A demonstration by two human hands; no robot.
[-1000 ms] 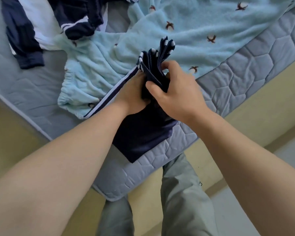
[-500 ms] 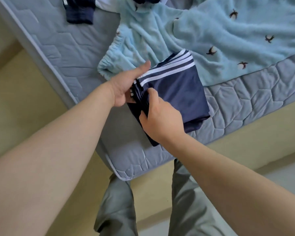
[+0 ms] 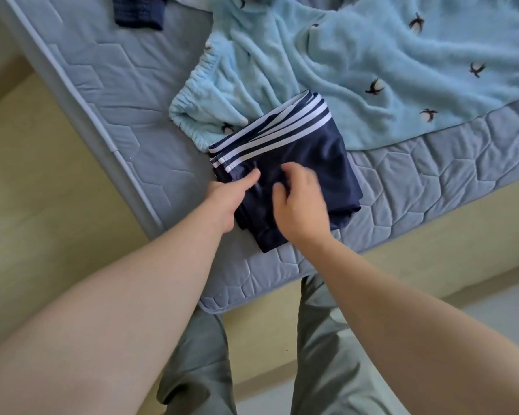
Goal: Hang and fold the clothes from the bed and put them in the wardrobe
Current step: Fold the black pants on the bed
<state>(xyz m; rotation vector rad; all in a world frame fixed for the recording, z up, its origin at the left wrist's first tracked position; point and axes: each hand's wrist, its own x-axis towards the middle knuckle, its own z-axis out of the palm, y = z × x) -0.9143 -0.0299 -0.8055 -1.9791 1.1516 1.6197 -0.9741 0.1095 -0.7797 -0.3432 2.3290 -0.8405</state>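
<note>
Holding the left edge of the folded navy garment (image 3: 321, 151) with the left hand (image 3: 225, 199), thumb lying straight on top and the other fingers tucked out of sight beneath the fabric. Resting the right hand (image 3: 303, 205) on top of the same bundle, fingers bent and thumb apart, too blurred for telling whether pinching the cloth or only touching it. Lying near the corner of the grey-blue quilted mattress (image 3: 117, 94), white-striped side facing away, far edge overlapping the light blue fleece (image 3: 372, 55) with bird print, well apart from another dark navy piece (image 3: 138, 10)
</note>
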